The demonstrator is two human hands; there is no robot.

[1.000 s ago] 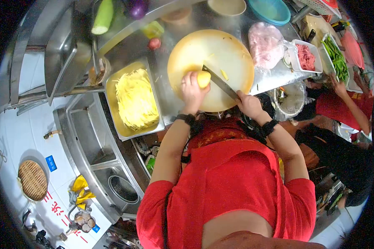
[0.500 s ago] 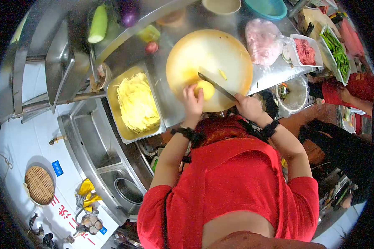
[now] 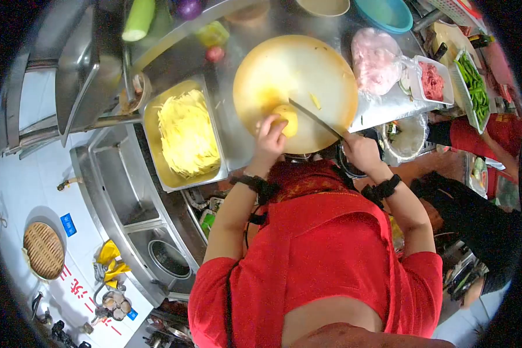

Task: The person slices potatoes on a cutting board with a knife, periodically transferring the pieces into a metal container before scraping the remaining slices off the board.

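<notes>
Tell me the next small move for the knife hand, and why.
Probably press the knife down through the potato to take a slice. The left hand pins the potato on the round cutting board, and the right hand holds the blade with its tip at the potato.

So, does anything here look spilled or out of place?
Nothing serious: one stray potato sliver lies alone on the cutting board, just beyond the knife in the right hand. The left hand grips the potato.
</notes>
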